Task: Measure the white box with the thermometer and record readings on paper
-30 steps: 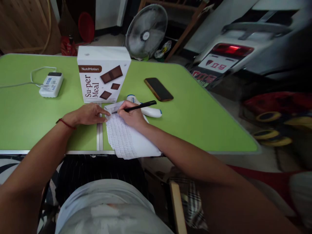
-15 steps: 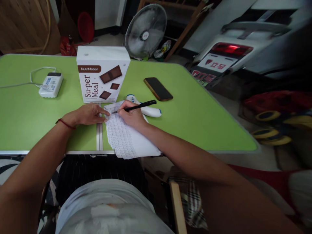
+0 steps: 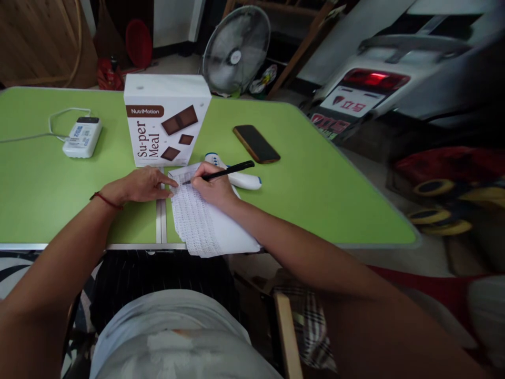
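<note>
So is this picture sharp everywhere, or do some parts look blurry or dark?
Head view: lettering on the NutriMotion box reads crisply; writing on the paper is too small to read; the scooter looks soft and stretched; the far right sinks into dimness.

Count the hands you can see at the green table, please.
2. The left hand is at the upper left edge of the paper, index finger extended; the right hand is on the paper, gripping a black pen. No others show.
</note>
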The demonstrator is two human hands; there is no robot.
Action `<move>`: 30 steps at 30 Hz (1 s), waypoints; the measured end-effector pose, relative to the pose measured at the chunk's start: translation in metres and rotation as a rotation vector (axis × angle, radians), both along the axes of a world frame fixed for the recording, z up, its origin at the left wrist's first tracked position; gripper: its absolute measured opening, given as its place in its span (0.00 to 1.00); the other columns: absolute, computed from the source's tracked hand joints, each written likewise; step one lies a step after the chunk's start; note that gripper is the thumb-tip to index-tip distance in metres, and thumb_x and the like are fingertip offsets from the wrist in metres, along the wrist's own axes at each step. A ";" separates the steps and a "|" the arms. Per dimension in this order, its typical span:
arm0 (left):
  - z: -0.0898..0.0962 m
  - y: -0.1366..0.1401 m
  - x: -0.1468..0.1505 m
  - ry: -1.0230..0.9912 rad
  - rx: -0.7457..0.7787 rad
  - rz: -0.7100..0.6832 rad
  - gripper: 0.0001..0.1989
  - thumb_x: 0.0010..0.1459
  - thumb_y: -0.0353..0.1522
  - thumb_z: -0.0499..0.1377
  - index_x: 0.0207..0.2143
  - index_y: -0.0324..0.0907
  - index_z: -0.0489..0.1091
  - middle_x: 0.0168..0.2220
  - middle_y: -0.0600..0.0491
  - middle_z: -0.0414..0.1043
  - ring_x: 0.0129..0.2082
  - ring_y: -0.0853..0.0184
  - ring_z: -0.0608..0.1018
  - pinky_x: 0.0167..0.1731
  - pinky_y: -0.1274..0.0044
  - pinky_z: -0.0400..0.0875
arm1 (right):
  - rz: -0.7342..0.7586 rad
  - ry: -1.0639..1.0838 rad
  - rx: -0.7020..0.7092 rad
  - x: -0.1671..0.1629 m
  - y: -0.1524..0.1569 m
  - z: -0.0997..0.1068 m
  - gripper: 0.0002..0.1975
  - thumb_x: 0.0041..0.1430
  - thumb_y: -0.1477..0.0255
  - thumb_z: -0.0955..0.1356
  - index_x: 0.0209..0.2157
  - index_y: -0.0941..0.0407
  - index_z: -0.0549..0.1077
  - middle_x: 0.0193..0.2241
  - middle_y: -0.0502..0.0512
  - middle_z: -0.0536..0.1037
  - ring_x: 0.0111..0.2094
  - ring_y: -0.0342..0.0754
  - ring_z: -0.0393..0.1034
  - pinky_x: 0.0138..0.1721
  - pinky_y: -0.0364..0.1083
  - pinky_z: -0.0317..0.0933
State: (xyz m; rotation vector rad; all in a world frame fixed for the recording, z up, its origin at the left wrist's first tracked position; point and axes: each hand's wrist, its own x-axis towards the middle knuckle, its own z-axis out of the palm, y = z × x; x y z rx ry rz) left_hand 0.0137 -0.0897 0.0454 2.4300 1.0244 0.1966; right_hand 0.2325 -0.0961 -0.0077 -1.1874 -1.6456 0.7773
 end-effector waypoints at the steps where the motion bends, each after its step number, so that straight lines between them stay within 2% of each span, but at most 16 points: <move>1: 0.000 0.000 0.000 0.004 -0.004 0.004 0.19 0.58 0.34 0.61 0.50 0.37 0.81 0.13 0.62 0.56 0.18 0.73 0.60 0.25 0.79 0.55 | -0.009 0.014 0.004 0.000 0.000 0.000 0.12 0.46 0.81 0.67 0.19 0.52 0.62 0.17 0.43 0.62 0.23 0.42 0.57 0.28 0.45 0.56; 9: -0.003 0.002 -0.002 -0.014 0.007 -0.019 0.19 0.59 0.35 0.61 0.50 0.37 0.81 0.13 0.62 0.56 0.18 0.73 0.60 0.25 0.79 0.56 | -0.040 0.067 0.002 -0.002 0.001 -0.001 0.12 0.45 0.82 0.67 0.19 0.52 0.63 0.17 0.43 0.62 0.23 0.41 0.56 0.28 0.45 0.55; 17: 0.000 0.000 0.000 0.012 -0.019 0.004 0.20 0.58 0.34 0.61 0.50 0.36 0.80 0.12 0.63 0.52 0.17 0.74 0.58 0.24 0.80 0.54 | -0.045 0.079 -0.005 -0.001 0.001 -0.001 0.12 0.44 0.81 0.67 0.18 0.52 0.63 0.17 0.42 0.62 0.22 0.41 0.56 0.27 0.45 0.55; 23: -0.002 0.001 -0.001 -0.007 -0.013 -0.001 0.19 0.59 0.34 0.61 0.50 0.37 0.81 0.12 0.63 0.55 0.17 0.74 0.59 0.24 0.80 0.55 | -0.020 0.092 -0.003 -0.002 0.001 -0.003 0.11 0.45 0.80 0.67 0.19 0.52 0.63 0.16 0.42 0.62 0.21 0.41 0.56 0.27 0.45 0.57; 30: 0.003 -0.002 0.001 0.026 -0.026 0.025 0.19 0.59 0.33 0.61 0.50 0.36 0.81 0.12 0.63 0.53 0.17 0.74 0.57 0.24 0.79 0.53 | 0.023 0.098 0.023 0.000 0.000 -0.003 0.08 0.45 0.78 0.67 0.19 0.52 0.65 0.18 0.44 0.64 0.22 0.41 0.57 0.27 0.45 0.56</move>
